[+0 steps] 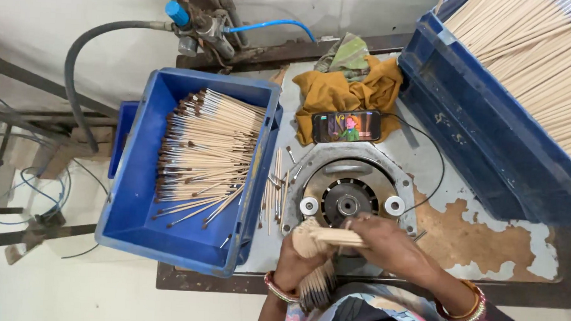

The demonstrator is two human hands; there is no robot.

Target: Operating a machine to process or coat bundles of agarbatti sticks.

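Where paint peels, a worn metal table [487,253] stands.

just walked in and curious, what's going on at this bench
A person sits at a metal worktable with a round machine head set into it. The left hand grips a bundle of thin wooden sticks, and the right hand holds a few sticks at the machine. A blue crate to the left holds dark-tipped sticks; a phone lies on a yellow cloth.

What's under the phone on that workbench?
The phone lies on a crumpled mustard-yellow cloth spread over the metal workbench. A black cable runs from it. What lies beneath the cloth is covered.
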